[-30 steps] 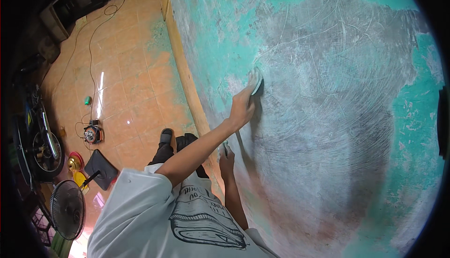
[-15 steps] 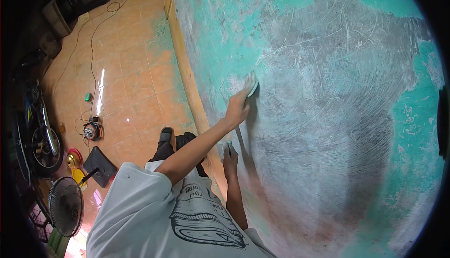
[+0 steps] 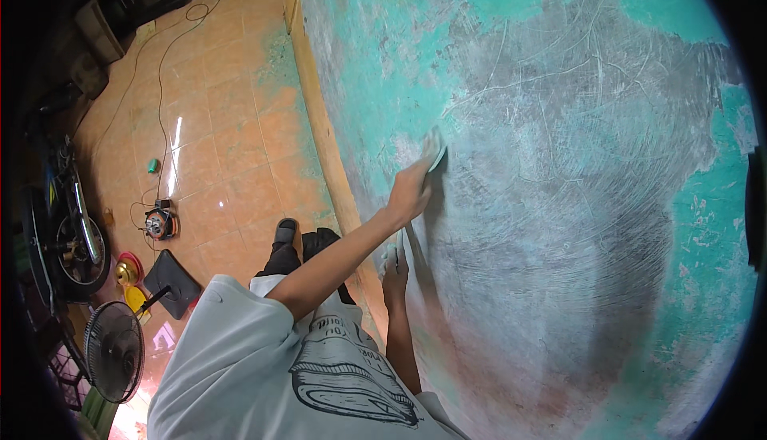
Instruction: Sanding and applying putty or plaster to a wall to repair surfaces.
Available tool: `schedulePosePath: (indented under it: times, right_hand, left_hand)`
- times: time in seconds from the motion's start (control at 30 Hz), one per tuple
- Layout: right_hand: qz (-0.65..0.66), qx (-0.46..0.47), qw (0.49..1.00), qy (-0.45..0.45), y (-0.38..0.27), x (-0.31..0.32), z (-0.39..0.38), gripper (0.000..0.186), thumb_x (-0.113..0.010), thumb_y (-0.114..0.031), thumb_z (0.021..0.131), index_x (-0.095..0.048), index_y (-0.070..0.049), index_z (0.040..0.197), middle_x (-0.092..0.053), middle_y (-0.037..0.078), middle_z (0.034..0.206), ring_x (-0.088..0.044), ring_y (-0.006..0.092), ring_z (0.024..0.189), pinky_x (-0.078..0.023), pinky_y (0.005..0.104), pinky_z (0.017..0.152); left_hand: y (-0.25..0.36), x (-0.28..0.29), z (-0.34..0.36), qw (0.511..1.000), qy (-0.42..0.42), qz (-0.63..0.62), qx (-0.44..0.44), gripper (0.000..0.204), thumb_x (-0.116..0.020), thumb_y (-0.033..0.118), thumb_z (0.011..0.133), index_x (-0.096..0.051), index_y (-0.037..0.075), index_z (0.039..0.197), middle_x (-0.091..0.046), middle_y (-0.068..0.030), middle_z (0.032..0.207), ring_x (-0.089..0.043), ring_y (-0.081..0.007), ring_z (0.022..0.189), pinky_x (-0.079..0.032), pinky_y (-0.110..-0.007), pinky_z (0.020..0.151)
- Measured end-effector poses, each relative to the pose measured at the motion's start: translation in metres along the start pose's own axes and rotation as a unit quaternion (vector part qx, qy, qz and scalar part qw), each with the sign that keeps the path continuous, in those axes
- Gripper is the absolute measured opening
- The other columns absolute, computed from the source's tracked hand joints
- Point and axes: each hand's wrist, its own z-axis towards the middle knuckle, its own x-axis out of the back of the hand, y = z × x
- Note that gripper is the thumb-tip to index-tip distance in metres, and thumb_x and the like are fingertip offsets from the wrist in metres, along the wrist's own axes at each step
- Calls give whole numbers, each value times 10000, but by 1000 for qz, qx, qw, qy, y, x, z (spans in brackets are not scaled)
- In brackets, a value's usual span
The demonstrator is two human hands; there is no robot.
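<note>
Left fingers lay over a thin pale pad at the scraped wall

The left hand's [image 3: 411,189] fingers [image 3: 431,144] were stretched out close together, slightly bent, gripping a thin pale pad [image 3: 439,159]. The pad lay under them, on the side facing the wall [image 3: 551,232], its rim showing along their right edge. Whether its whole face touched the plaster could not be told.

Lower down and nearer the body, the right hand [image 3: 395,274] had its fingers curled closed around a slim pale piece [image 3: 399,243], whose tip stuck up past them; its kind was too small to make out. That hand was just beside the wall, below the left wrist.

Around the pad, turquoise paint met a broad grey patch covered in curved scratches. A wooden strip [image 3: 321,128] ran along the wall's foot, and greenish dust spread beside it over the orange tiled floor [image 3: 212,128]. The person's dark shoe [image 3: 285,230] stood there. Farther left were a round corded device [image 3: 160,222], a small green object [image 3: 153,166], a fan [image 3: 114,352], a yellow dish [image 3: 134,299] and, at the edge, a motorcycle [image 3: 82,228].
</note>
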Motion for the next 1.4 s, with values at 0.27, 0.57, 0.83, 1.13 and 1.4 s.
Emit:
schedulePosePath:
  times: [0.27,0.57,0.83,1.13,1.4]
  right_hand:
    - [35,23,999,-13,-13,-5,6,543,-448,-200,1057,-287,-119,1569,-483,-4,920,-420,67,735,-378,220,593]
    - [-100,21,995,-22,-12,2,12,448,-440,-222,1059,-417,-12,1454,-559,41,1079,-508,121,844,-434,270,717]
    - [-35,-6,999,-39,-19,1,13,369,-442,-236,1060,-503,-1,1337,-552,10,968,-498,104,798,-415,266,659]
    - [-66,6,997,-25,-4,-4,18,335,-459,-243,1053,-540,11,1256,-521,26,865,-462,106,746,-403,258,638]
    - [-82,77,993,-30,20,0,30,366,-434,-231,1050,-519,57,1260,-596,134,1059,-565,229,966,-455,353,851]
  left_hand:
    - [66,-10,67,997,-29,-37,-69,461,-552,-84,787,-566,-11,1242,-628,-281,1001,-613,-467,929,-511,-490,796]
    - [1,-8,-8,1000,-12,3,12,467,-547,-93,785,-556,-6,1244,-623,-275,964,-608,-476,878,-504,-500,752]
    - [59,-5,68,995,-19,-25,-93,531,-548,-96,768,-543,3,1290,-627,-277,1001,-613,-471,918,-508,-486,770]
    - [10,0,22,999,-25,-2,28,567,-560,-81,742,-561,19,1300,-630,-284,1056,-616,-469,962,-520,-457,820]
    - [46,-13,51,995,36,-22,-88,566,-540,-94,757,-551,21,1311,-635,-291,1018,-618,-478,926,-516,-467,801]
